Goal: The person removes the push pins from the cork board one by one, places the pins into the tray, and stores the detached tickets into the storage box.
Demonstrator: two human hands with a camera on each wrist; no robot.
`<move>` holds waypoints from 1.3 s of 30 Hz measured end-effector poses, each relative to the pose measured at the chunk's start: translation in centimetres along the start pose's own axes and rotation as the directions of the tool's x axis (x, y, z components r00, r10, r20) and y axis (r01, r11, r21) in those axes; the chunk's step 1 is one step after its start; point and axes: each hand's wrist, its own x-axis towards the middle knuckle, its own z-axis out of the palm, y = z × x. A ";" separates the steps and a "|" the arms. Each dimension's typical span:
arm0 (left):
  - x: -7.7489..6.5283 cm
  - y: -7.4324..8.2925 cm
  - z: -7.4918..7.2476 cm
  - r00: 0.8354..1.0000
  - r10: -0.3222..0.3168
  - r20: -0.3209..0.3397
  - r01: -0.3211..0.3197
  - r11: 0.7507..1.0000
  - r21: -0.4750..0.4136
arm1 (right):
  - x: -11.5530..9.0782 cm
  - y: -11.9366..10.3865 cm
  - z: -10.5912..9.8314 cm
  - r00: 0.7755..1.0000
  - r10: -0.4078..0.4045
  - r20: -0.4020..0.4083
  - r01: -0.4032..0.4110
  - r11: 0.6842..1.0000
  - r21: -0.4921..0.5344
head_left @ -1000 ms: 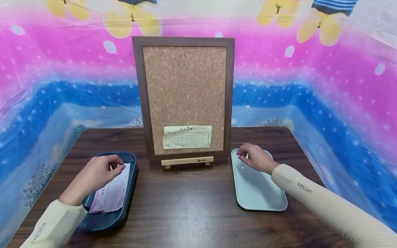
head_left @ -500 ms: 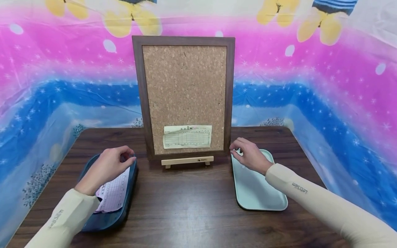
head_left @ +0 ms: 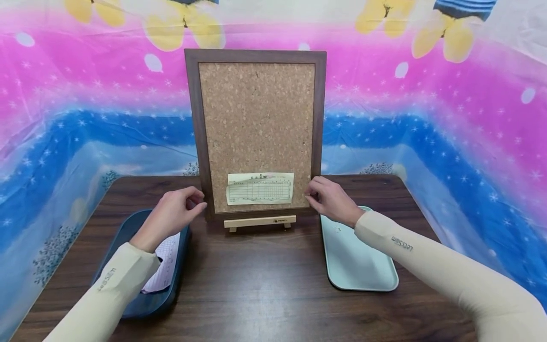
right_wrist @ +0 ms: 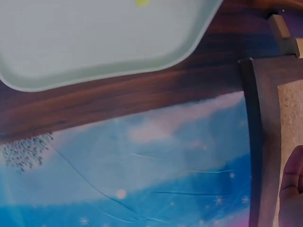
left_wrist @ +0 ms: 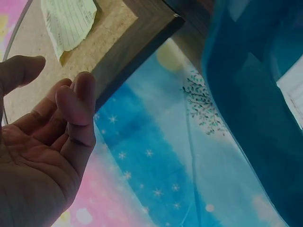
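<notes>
A cork board (head_left: 258, 114) with a brown wooden frame stands upright, a printed paper slip (head_left: 260, 189) with a ruled table fixed low on it. My left hand (head_left: 173, 216) is near the frame's lower left corner, fingers loosely curled, thumb apart from them. In the left wrist view this hand (left_wrist: 52, 132) holds nothing, and the slip (left_wrist: 68, 23) appears beyond its fingertips. My right hand (head_left: 333, 202) is at the frame's lower right side, fingers loosely bent, fingertips overlapping the frame; nothing shows in it. Only a little of the right hand (right_wrist: 291, 194) appears in the right wrist view.
A dark blue tray (head_left: 181, 268) on the left contains several printed slips (head_left: 167, 261). On the right lies a pale green tray (head_left: 363, 268) with tiny pieces (head_left: 338, 230) near its far end. The board rests on a small wooden stand (head_left: 259, 221). Patterned cloth (head_left: 363, 99) surrounds the table (head_left: 252, 294).
My left hand has moved up and right, from over the slips in the blue tray toward the board. My right hand has moved left and up, from over the green tray to the frame.
</notes>
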 end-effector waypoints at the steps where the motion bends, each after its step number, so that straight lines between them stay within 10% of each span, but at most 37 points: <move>1: 0.3 0.1 0.1 1.000 -0.002 -0.001 0.002 1.000 -0.002 | 0.4 -0.1 0.1 1.000 -0.002 0.005 0.002 1.000 -0.004; 22: 4.9 2.4 3.2 0.993 -0.002 -0.118 -0.002 1.000 -0.031 | 7.9 -3.6 2.5 0.999 0.004 -0.035 -0.006 0.999 -0.045; 39: 5.8 3.1 4.0 0.985 -0.008 -0.174 0.012 1.000 0.021 | 9.1 -4.8 3.2 0.997 0.039 -0.061 -0.046 0.991 -0.125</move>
